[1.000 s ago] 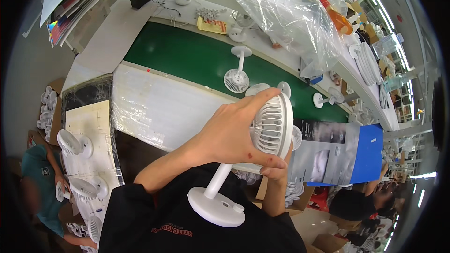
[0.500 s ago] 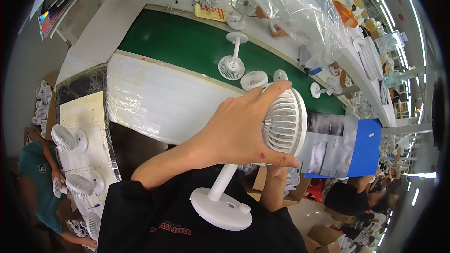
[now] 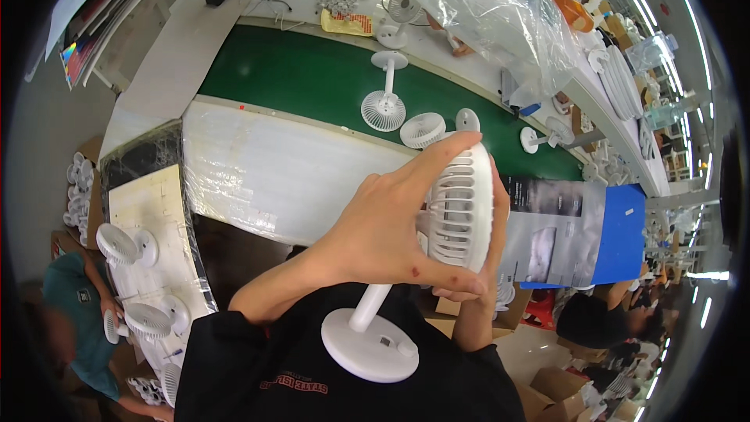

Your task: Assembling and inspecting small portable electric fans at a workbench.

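A white desk fan (image 3: 455, 223) is held in front of my chest, its slotted round head turned almost edge-on. My left hand (image 3: 383, 219) grips the head from the left, fingers over the top edge and thumb along the bottom. On the far side, my right hand (image 3: 498, 223) is pressed to the front of the head; the head hides most of it. Below, the fan's stem leads down to a round white base (image 3: 369, 345) with a small knob, tilted close to my black shirt.
Ahead runs a green conveyor belt (image 3: 266, 62) carrying several white fans (image 3: 383, 112). A white ledge (image 3: 266, 176) borders it. On the right are a blue board (image 3: 621, 234) and clear plastic sheeting (image 3: 484, 16). At left, a person in teal (image 3: 78, 305) works beside a table with fans (image 3: 148, 320).
The fan head has turned more edge-on and shifted slightly left. My right hand, mostly hidden before, now shows along the head's right side.
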`<state>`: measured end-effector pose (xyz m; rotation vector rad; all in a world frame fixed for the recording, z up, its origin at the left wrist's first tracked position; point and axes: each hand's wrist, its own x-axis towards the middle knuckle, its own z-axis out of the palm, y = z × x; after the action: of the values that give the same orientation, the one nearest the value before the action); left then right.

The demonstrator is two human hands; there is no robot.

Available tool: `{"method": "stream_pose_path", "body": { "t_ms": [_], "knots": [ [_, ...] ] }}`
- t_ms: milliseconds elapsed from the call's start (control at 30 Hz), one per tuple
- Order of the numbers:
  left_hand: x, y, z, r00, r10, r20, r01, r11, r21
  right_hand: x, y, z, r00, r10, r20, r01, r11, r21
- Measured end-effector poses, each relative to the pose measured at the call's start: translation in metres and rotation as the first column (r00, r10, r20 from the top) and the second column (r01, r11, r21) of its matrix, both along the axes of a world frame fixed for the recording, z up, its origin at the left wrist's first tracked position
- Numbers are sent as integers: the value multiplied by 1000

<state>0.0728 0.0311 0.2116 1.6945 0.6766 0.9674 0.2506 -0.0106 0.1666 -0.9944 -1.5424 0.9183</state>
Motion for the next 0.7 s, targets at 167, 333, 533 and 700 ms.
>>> {"method": "stream_pose_path", "body": {
  "t_ms": [167, 333, 533, 700],
  "knots": [
    [-17, 10, 5, 984, -140, 113, 158, 971, -179, -4, 4, 25, 927, -84, 366, -8, 970, 243],
    [-8, 16, -2, 937, -22, 349, 178, 890, -421, -13, -2, 35, 699, -292, 653, 29, 924, 382],
    [2, 10, -52, 928, 53, 368, 134, 876, -463, 8, 23, -19, 992, -61, -107, 70, 994, 86],
    [27, -13, -85, 969, 117, 219, -93, 988, -120, 17, 23, -94, 787, -509, -348, 196, 742, -641]
  ]
}}
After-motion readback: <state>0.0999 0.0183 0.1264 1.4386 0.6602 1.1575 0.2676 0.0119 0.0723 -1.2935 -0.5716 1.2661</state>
